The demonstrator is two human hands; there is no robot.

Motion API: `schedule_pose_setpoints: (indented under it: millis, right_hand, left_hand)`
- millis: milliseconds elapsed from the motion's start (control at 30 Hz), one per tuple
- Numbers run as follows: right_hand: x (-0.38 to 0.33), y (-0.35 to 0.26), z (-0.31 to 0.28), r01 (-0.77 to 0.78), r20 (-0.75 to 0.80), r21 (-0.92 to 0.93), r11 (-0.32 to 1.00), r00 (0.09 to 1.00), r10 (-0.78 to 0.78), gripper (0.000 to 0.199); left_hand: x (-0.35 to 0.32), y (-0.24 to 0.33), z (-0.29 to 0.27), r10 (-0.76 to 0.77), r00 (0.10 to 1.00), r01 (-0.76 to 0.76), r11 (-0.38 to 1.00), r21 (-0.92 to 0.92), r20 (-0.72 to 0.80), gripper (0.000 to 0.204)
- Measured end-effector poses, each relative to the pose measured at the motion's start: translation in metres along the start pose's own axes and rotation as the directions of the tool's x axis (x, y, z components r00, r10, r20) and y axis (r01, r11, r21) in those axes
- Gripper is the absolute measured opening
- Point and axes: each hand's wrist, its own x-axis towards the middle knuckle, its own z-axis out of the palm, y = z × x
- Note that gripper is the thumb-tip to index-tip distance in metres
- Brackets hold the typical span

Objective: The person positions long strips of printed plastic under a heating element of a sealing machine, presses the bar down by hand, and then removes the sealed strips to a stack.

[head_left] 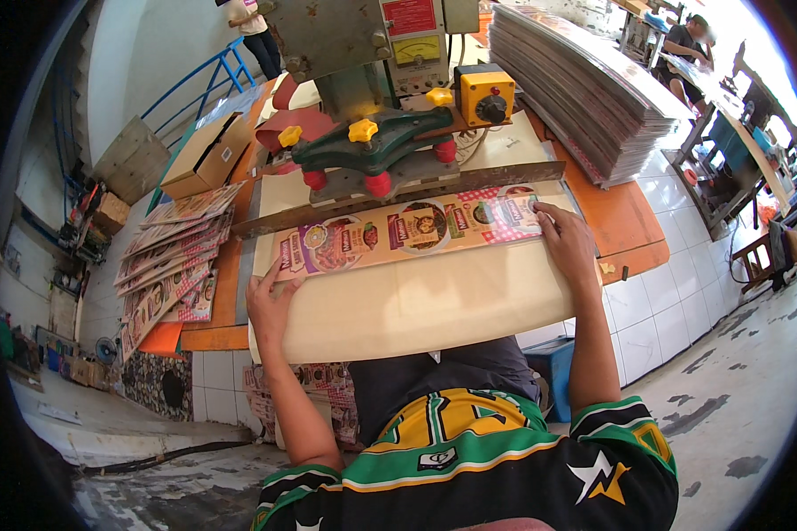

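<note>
A long printed strip [381,237], orange with food pictures and a red-checked right end, lies folded or layered across a cream sheet [434,296] in front of me. My left hand [272,305] holds the strip's left end, index finger along the edge and thumb at the lower corner. At the other end, my right hand [565,237] has thumb and fingers closed on the corner. Just beyond the strip's far edge runs a long metal bar [496,183]. Above the bar sits the dark green press head [390,146] with yellow knobs and red spacers.
A yellow control box [485,96] is mounted beside the press. On the left, printed strips [173,257] lie in a loose pile near a cardboard box [205,157]. A tall stack of printed sheets [576,88] stands at right on the orange table [624,226]. Two people are farther off.
</note>
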Motion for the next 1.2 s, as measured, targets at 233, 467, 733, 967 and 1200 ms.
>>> schedule_pose_setpoints:
  millis: [233, 467, 733, 967, 1200]
  right_hand:
    - [0.001, 0.002, 0.001, 0.007, 0.005, -0.019, 1.0, 1.0, -0.007, 0.029]
    - [0.0, -0.002, -0.003, -0.015, 0.008, -0.031, 0.999, 1.0, 0.015, 0.028]
    - [-0.001, -0.001, 0.002, 0.043, -0.029, 0.015, 0.999, 0.999, -0.043, 0.026]
    - [-0.002, 0.002, 0.001, 0.014, -0.023, -0.008, 1.0, 1.0, -0.015, 0.027]
    - [0.002, 0.002, 0.001, -0.004, 0.02, -0.021, 1.0, 1.0, 0.004, 0.03]
  left_hand:
    - [-0.001, 0.005, -0.002, -0.025, 1.0, 0.025, 0.999, -0.035, 0.007, 0.064]
    - [0.0, 0.01, -0.002, -0.058, 0.998, 0.06, 0.997, -0.059, 0.03, 0.063]
    - [-0.001, 0.001, 0.0, -0.043, 0.999, 0.044, 0.996, -0.084, 0.015, 0.064]
    - [0.0, 0.003, 0.0, -0.063, 0.998, 0.066, 0.99, -0.127, 0.027, 0.057]
    - [0.004, -0.01, 0.002, 0.028, 1.0, -0.028, 0.998, -0.065, 0.006, 0.054]
